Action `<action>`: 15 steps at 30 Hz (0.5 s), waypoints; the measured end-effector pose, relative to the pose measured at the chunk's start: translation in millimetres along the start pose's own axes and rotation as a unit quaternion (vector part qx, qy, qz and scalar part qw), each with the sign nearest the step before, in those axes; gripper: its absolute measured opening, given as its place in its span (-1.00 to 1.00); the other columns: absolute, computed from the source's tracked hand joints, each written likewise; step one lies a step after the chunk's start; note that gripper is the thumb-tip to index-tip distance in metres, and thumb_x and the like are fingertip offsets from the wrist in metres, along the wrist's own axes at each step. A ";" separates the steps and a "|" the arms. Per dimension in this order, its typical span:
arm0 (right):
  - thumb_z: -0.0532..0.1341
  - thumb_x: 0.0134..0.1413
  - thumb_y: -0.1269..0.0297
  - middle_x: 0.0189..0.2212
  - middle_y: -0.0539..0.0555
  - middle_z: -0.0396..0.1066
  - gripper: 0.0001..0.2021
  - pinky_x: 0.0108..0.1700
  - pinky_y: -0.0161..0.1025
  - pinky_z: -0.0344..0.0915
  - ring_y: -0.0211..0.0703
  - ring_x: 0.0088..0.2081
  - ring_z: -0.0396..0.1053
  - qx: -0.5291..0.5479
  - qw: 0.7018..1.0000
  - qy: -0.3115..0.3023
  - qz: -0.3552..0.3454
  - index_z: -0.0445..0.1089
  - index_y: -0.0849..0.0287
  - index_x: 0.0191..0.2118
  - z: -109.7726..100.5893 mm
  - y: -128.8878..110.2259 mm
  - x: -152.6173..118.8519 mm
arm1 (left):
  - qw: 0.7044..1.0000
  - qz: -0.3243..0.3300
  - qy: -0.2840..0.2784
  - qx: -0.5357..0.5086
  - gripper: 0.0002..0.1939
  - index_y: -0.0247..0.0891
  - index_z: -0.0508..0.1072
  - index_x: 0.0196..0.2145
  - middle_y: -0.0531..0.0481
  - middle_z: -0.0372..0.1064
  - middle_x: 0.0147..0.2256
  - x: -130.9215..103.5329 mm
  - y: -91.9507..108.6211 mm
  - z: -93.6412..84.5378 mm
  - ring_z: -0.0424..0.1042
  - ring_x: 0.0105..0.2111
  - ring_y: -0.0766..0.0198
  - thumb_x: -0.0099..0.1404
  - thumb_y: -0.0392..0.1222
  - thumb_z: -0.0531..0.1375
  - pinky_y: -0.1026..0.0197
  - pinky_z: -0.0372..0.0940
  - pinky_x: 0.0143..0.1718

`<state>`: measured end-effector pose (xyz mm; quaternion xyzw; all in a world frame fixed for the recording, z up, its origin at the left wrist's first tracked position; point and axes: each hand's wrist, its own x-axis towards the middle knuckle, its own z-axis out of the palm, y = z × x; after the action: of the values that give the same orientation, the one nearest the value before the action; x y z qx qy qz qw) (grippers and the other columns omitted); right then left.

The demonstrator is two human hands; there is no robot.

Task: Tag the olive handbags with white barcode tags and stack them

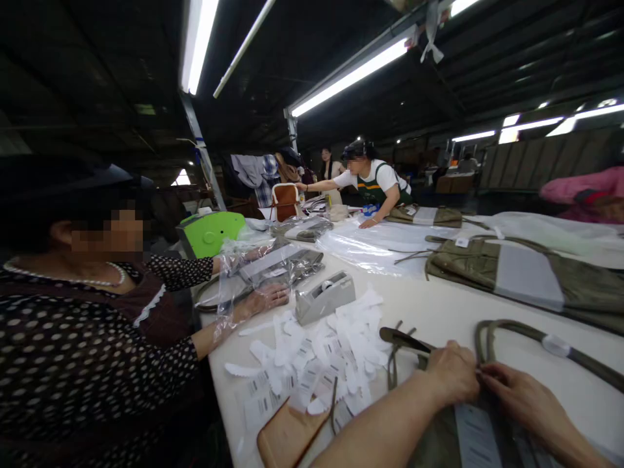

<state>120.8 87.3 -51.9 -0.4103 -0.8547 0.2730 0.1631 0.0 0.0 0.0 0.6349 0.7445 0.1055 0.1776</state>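
An olive-green bag (439, 442) with long handles (517, 331) lies at the near edge of the white table (439, 305). My left hand (451, 374) rests on the top of the bag, fingers curled down against it. My right hand (517, 393) meets it fingertip to fingertip and pinches the bag's top edge, beside a grey panel (475, 435) with printed text. A heap of white barcode labels (322, 364) lies just left of my left forearm. A tan leather piece (283, 439) sits at the table's front edge.
A grey tape dispenser (324, 297) stands behind the labels. A person in a dotted top at the left handles a bag in clear plastic (273, 266). More olive bags (517, 276) lie at the right. Another person (373, 185) leans over the far end, near a green machine (212, 232).
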 end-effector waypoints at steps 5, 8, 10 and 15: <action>0.00 -0.11 0.06 -0.42 0.10 0.48 -0.64 -0.31 -0.17 0.27 0.01 -0.35 0.42 -0.014 1.000 0.008 0.003 0.46 0.12 -0.37 -5.7 -11.4 -6.4 | 1.000 0.001 0.029 -0.005 -0.60 -0.46 0.36 -0.10 -0.34 0.28 -0.10 4.2 -4.0 7.5 0.34 -0.11 0.05 0.12 -0.20 0.07 0.14 0.30 -0.10; -0.01 -0.09 0.11 -0.38 0.08 0.48 -0.67 -0.28 -0.21 0.26 -0.01 -0.30 0.41 -0.025 1.000 0.010 0.002 0.45 0.10 -0.38 -9.8 -19.6 -10.5 | 0.998 -0.014 0.053 -0.015 -0.61 -0.44 0.39 -0.11 -0.32 0.31 -0.12 4.4 -4.6 9.9 0.34 -0.12 0.08 0.12 -0.20 0.06 0.16 0.28 -0.08; -0.02 -0.08 0.14 -0.39 0.06 0.48 -0.69 -0.28 -0.23 0.26 -0.03 -0.30 0.41 -0.029 1.000 0.009 0.004 0.45 0.09 -0.39 -11.4 -22.7 -12.6 | 0.998 -0.021 0.058 -0.022 -0.63 -0.43 0.42 -0.14 -0.30 0.34 -0.15 4.9 -4.7 9.9 0.35 -0.13 0.09 0.11 -0.23 0.07 0.17 0.28 -0.08; -0.03 -0.04 0.19 -0.41 0.03 0.47 -0.71 -0.31 -0.26 0.22 -0.08 -0.33 0.40 -0.035 0.999 0.010 0.006 0.42 0.08 -0.38 -10.3 -22.4 -13.0 | 0.997 -0.026 0.056 -0.035 -0.71 -0.39 0.49 -0.25 -0.23 0.43 -0.26 9.1 -6.7 6.9 0.39 -0.21 0.14 0.05 -0.30 0.11 0.21 0.30 -0.13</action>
<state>120.3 68.9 -30.9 -0.4240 -0.8594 0.2395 0.1557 -4.6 7.3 -10.1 0.6018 0.7654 0.1621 0.1606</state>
